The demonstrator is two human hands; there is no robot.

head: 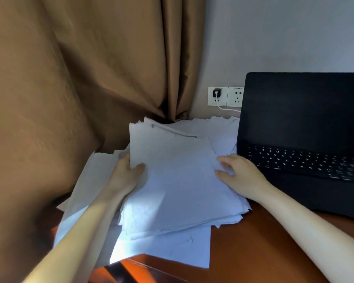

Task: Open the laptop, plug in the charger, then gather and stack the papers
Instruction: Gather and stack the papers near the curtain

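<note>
A thick stack of white papers lies on the wooden desk, tilted, with more loose sheets spread under and behind it. My left hand grips the stack's left edge, thumb on top. At the stack's right edge my right hand rests with fingers loosely bent on the paper. The black laptop stands open at the right, its screen dark. A black charger sits plugged in the wall socket, and its white cable runs behind the laptop.
A brown curtain hangs along the left and back, close to the papers. A second wall socket next to the charger has nothing in it. Grey wall rises behind the laptop.
</note>
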